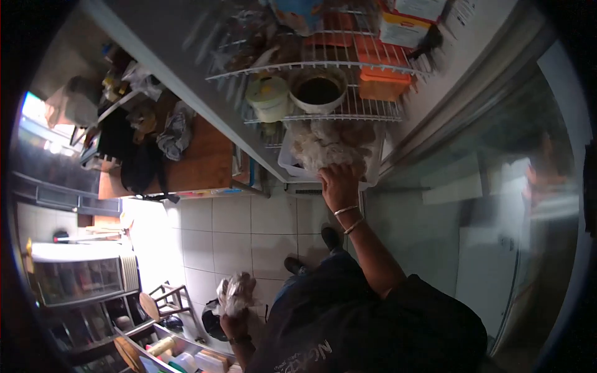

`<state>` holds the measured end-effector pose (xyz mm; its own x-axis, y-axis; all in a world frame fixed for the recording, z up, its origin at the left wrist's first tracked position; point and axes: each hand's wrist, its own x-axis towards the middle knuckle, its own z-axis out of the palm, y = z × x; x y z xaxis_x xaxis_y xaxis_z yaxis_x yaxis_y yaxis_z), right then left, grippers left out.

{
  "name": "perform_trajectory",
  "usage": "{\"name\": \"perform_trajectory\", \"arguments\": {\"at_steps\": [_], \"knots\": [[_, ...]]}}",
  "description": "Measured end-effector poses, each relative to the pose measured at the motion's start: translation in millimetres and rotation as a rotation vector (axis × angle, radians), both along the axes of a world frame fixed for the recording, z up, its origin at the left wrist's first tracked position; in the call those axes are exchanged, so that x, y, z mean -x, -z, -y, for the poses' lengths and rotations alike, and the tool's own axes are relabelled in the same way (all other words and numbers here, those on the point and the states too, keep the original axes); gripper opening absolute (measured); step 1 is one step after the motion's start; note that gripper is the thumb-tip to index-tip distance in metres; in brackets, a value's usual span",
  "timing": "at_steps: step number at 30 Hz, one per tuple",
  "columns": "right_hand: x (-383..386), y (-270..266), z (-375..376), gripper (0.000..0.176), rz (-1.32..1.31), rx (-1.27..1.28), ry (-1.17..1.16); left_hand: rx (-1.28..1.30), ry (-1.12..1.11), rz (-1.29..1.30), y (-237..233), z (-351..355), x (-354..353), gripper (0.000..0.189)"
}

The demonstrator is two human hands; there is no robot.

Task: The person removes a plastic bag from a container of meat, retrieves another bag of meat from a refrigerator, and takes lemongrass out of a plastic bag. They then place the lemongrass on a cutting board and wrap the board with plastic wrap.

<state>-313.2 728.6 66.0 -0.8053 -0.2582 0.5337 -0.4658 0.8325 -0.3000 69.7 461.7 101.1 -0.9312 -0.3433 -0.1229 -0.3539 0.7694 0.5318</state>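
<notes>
Near left, low over the floor (230,217), the left hand (234,326) has its fingers closed round the near end of a crumpled plastic bag (236,293); exact finger placement is hidden. Bag is thin see-through film with brownish contents, too blurred to identify. Reads light to moderate, soft, no stiffness of its own, so it should sag and shift if held by one corner. Film probably slides on itself, more so if damp. Best hold: gathered film for carrying, palm under the bulk if the contents are delicate. Stool (171,304) stands farther left. Far side, the right hand (339,183) is on the near edge of the bagged goods (323,146) in the white bin (288,163) at the fridge bottom. Fingers bent, tips over the film; can't tell if they pinch or just press. That load looks bulkier and lumpy, likely heavier; I'd take a full handful of film or scoop from below, since a fingertip pull could tear it. Just above the bin, the wire shelf (261,120) carries a lidded tub (267,102) at left, a bowl (318,108) with dark contents mid-shelf and an orange container (384,88) at right. Bowl shows no lid, so bumping that shelf risks a spill.
</notes>
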Motion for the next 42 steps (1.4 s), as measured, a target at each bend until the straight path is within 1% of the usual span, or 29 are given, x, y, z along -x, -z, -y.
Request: {"name": "perform_trajectory", "arguments": {"at_steps": [4, 8, 10, 11, 13, 14, 15, 16, 17, 18, 19, 20, 21, 22, 24, 25, 26, 27, 28, 29, 30, 32, 33, 34, 36, 38, 39, 41, 42], "knots": [[4.6, -4.1, -1.7, 0.018, 0.151, 0.011, 0.03, -0.009, 0.05, -0.052, -47.7, 2.2, 56.9, 0.028], [6.6, -12.7, -4.0, 0.023, 0.117, 0.14, 0.047, -0.015, 0.092, -0.117, -88.1, -10.0, 125.1, 0.032], [4.4, -17.6, -8.5, 0.034, 0.214, 0.158, -0.002, -1.137, -0.444, -0.188, -102.2, -27.1, 160.0, 0.036], [1.5, -21.0, -13.3, 0.034, 0.212, 0.163, 0.011, -1.135, -0.432, -0.182, -99.8, -26.0, 171.3, 0.036], [-9.8, -32.5, -24.3, 0.052, 0.204, 0.307, -0.035, 0.275, 0.494, -0.114, -91.0, -21.6, 194.0, 0.039], [-22.2, -71.1, -34.9, 0.063, 0.242, 0.461, -0.089, 0.276, 0.506, -0.117, -99.5, -35.4, 208.3, 0.039], [-34.9, -103.6, -43.8, 0.074, 0.279, 0.617, -0.148, -0.6, 0.113, -0.106, -116.4, -60.3, 221.3, 0.04], [-43.8, -99.4, -52.3, 0.09, 0.404, 0.752, -0.379, -1.451, -0.339, -0.069, -129.7, -81.7, 231.5, 0.041], [-51.0, -95.5, -60.0, 0.107, 0.527, 0.883, -0.613, -1.447, -0.339, -0.06, -136.6, -93.7, 240.2, 0.041], [-55.2, -107.2, -64.1, 0.107, 0.526, 0.892, -0.605, -1.322, -0.19, 0.046, -142.6, -103.0, 249.1, 0.039], [-58.0, -126.3, -69.9, 0.119, 0.468, 0.622, -0.769, -1.193, -0.037, 0.143, -148.6, -113.1, 259.7, 0.037], [-60.0, -137.0, -75.7, 0.131, 0.407, 0.343, -0.915, -1.19, -0.025, 0.149, -155.0, -126.1, 268.5, 0.037], [-63.6, -132.2, -82.0, 0.142, 0.359, 0.465, -0.908, -1.217, -0.005, 0.174, -161.3, -139.7, 275.3, 0.036], [-69.3, -120.5, -86.1, 0.142, 0.358, 0.47, -0.901, -1.243, 0.01, 0.2, -164.5, -151.3, 281.3, 0.035], [-85.9, -95.4, -94.6, 0.138, 0.731, 1.063, -0.847, -1.275, 0.043, 0.282, -164.9, -172.8, 292.0, 0.034], [-95.0, -91.0, -100.4, 0.138, 0.731, 1.066, -0.84, -1.31, 0.079, 0.355, -164.5, -183.7, 296.6, 0.033], [-105.0, -87.4, -104.9, 0.127, 0.836, 1.197, -0.786, -1.307, 0.08, 0.364, -164.8, -195.4, 299.7, 0.033], [-110.6, -84.4, -108.5, 0.116, 0.938, 1.327, -0.725, -1.173, 0.328, 0.279, -165.1, -207.0, 302.8, 0.034], [-116.1, -81.1, -113.0, 0.115, 0.972, 1.405, -0.689, -1.03, 0.576, 0.188, -164.7, -214.7, 306.4, 0.035], [-121.7, -76.4, -114.7, 0.114, 0.995, 1.478, -0.662, -1.108, 0.489, 0.264, -152.0, -210.1, 299.6, 0.038], [-127.5, -70.5, -115.3, 0.113, 1.019, 1.56, -0.637, -1.107, 0.491, 0.272, -153.7, -211.1, 302.4, 0.038], [-134.2, -59.6, -115.9, 0.111, 1.036, 1.671, -0.6, -1.258, 0.669, 0.507, -160.8, -216.4, 314.7, 0.042], [-137.6, -55.9, -117.1, 0.11, 1.037, 1.715, -0.581, -1.071, 0.669, 0.567, -148.8, -209.9, 321.2, 0.042], [-140.6, -51.7, -117.0, 0.109, 1.041, 1.754, -0.568, -1.071, 0.666, 0.566, -144.3, -204.5, 332.2, 0.042], [-149.1, -45.8, -120.9, 0.107, 1.038, 1.818, -0.53, -0.288, 0.783, 0.207, -135.7, -200.6, 359.6, 0.053], [-157.1, -41.0, -125.3, 0.105, 1.021, 1.872, -0.486, -0.008, 0.862, -0.259, -90.8, -199.4, 385.2, 0.052], [-160.6, -38.7, -127.7, 0.104, 1.014, 1.89, -0.47, -0.008, 0.858, -0.256, -73.7, -199.8, 397.0, 0.052], [-165.0, -34.6, -134.2, 0.102, 1.001, 1.918, -0.432, 0.477, 0.928, -0.646, -47.3, -201.9, 418.3, 0.049], [-167.7, -33.2, -136.0, 0.101, 0.995, 1.935, -0.418, 0.477, 0.923, -0.644, -40.1, -198.8, 427.2, 0.049]]}}
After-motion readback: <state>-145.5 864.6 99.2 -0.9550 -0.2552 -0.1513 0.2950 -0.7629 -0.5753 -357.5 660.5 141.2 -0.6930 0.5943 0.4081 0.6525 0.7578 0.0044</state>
